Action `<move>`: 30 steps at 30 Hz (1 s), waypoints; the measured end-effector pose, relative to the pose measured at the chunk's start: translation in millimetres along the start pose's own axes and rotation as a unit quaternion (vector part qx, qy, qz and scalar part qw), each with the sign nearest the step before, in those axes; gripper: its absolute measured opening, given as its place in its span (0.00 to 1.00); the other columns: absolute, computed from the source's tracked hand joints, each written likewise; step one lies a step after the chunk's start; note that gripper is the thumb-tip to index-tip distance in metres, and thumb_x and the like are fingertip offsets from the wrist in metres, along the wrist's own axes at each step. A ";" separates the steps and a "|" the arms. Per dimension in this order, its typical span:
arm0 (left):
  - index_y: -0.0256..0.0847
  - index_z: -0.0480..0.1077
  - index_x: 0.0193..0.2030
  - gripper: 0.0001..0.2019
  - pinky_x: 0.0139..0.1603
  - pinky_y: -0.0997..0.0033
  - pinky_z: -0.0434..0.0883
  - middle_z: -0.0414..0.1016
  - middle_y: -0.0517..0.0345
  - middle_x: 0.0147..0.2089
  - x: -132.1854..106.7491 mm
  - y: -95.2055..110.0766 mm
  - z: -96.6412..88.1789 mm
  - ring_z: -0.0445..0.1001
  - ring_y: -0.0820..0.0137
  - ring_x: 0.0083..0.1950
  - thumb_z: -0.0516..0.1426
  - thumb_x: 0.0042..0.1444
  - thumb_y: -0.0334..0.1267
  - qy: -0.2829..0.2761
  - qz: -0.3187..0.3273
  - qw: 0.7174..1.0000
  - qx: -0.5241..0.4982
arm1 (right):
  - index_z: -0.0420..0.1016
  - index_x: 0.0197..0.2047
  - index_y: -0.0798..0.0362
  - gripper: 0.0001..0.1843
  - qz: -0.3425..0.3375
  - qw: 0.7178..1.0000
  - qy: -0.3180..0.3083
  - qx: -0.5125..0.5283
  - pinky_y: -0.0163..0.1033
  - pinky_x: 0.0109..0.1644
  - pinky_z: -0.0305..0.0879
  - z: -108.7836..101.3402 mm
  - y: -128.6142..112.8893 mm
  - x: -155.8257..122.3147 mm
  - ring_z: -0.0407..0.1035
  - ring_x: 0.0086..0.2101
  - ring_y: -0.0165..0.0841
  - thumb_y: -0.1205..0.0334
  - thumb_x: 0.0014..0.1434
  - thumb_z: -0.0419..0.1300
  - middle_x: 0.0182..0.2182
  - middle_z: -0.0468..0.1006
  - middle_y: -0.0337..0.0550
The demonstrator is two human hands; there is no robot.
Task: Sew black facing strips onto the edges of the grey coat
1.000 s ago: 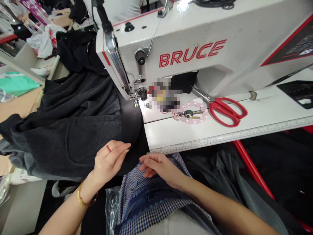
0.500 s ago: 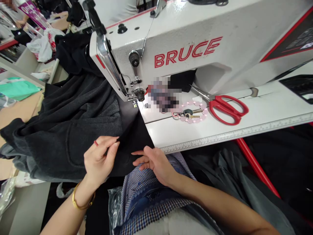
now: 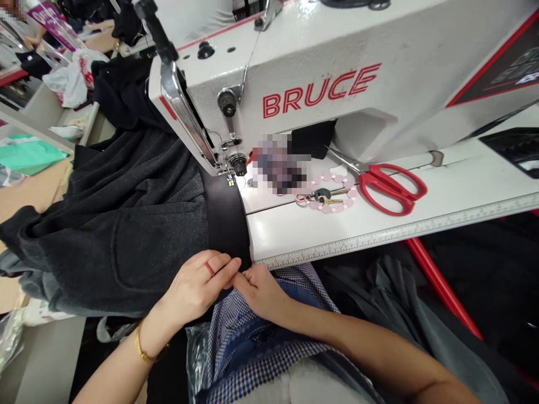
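Both hands have come together since half a second ago: our left hand (image 3: 200,283) moved right and our right hand (image 3: 261,292) closed in, so the fingertips now meet at the near end of the black band (image 3: 225,224). Band's layers, spread apart then, now lie together with one neat right edge.

Left hand: narrow, thumb and fingers pinching the band's near right corner. Red ring (image 3: 209,269) on a finger, gold bracelet (image 3: 143,345) at the wrist. Right hand: fingers curled tight, pinching the same corner just beside the left fingertips; how much cloth it has, we can't tell.

Dark grey garment (image 3: 147,241) carries the band along its right side. It lies bunched over the left part of the counter (image 3: 290,221), near side hanging over the front edge by our lap. Far end of the band sits at the presser foot (image 3: 231,181) of the sewing machine (image 3: 202,78).

Ruler strip (image 3: 337,244) runs along the counter's front edge. Behind it, keys (image 3: 330,200) lie within a pink loop (image 3: 332,178); red-handled scissors (image 3: 393,191) just right of them, tips toward the black cloth piece (image 3: 311,139) under the machine arm.
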State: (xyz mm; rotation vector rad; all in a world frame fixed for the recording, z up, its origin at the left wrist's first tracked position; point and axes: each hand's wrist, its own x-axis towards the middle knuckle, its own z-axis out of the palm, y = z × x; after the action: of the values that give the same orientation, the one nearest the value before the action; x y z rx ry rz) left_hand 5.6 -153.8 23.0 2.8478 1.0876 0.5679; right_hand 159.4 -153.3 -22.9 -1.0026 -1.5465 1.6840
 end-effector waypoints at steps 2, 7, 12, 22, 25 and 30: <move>0.32 0.63 0.50 0.15 0.40 0.65 0.72 0.70 0.49 0.40 0.3 -1.1 -2.0 0.69 0.67 0.41 0.50 0.55 0.25 -0.016 0.009 1.000 0.007 | 0.47 0.09 0.54 0.24 -0.006 1.000 -0.004 -0.021 0.29 0.19 0.45 -2.6 -1.8 0.8 0.46 0.13 0.20 0.66 0.55 0.48 0.09 0.49 0.30; 0.31 0.63 0.51 0.15 0.42 0.63 0.72 0.70 0.48 0.41 -3.8 -3.3 -2.6 0.68 0.65 0.44 0.50 0.56 0.25 -0.041 0.022 0.999 0.004 | 0.52 0.11 0.56 0.21 -0.012 0.996 -0.034 -0.079 0.30 0.19 0.43 -4.1 -2.9 2.6 0.48 0.14 0.20 0.71 0.53 0.47 0.10 0.52 0.30; 0.32 0.62 0.51 0.16 0.43 0.62 0.72 0.70 0.48 0.41 -6.7 -2.5 -1.7 0.67 0.65 0.44 0.49 0.56 0.25 -0.014 0.016 1.000 -0.009 | 0.65 0.15 0.57 0.18 -0.040 0.987 -0.077 -0.134 0.29 0.22 0.50 2.0 -3.4 4.0 0.59 0.17 0.23 0.73 0.54 0.46 0.14 0.66 0.35; 0.32 0.64 0.49 0.14 0.44 0.59 0.71 0.69 0.46 0.43 0.3 -3.4 -5.5 0.67 0.62 0.45 0.49 0.55 0.26 -0.086 0.014 0.993 0.081 | 0.70 0.22 0.55 0.18 -0.194 0.918 -0.039 -0.344 0.33 0.20 0.48 -2.8 -0.9 4.3 0.61 0.18 0.26 0.68 0.58 0.45 0.17 0.71 0.39; 0.30 0.64 0.47 0.12 0.43 0.63 0.72 0.69 0.46 0.41 -4.6 -7.8 -1.1 0.68 0.65 0.43 0.48 0.56 0.25 -0.023 0.012 0.998 0.066 | 0.73 0.33 0.53 0.14 -0.274 0.881 0.017 -0.386 0.34 0.21 0.49 -11.9 -9.0 -4.4 0.61 0.18 0.27 0.62 0.59 0.46 0.18 0.71 0.37; 0.31 0.63 0.49 0.16 0.46 0.64 0.71 0.69 0.47 0.42 -9.2 -9.1 5.3 0.68 0.66 0.45 0.51 0.52 0.22 0.021 -0.003 0.999 0.027 | 0.70 0.43 0.55 0.13 -0.366 0.821 0.136 -0.417 0.37 0.39 0.62 -37.4 -9.6 -2.4 0.67 0.36 0.32 0.70 0.57 0.49 0.35 0.74 0.46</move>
State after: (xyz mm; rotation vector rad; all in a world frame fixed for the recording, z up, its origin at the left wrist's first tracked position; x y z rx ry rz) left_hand -4.7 -152.5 13.6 2.8897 1.1359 0.6106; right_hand 192.5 -135.2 -13.8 -0.7966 -2.1229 0.2812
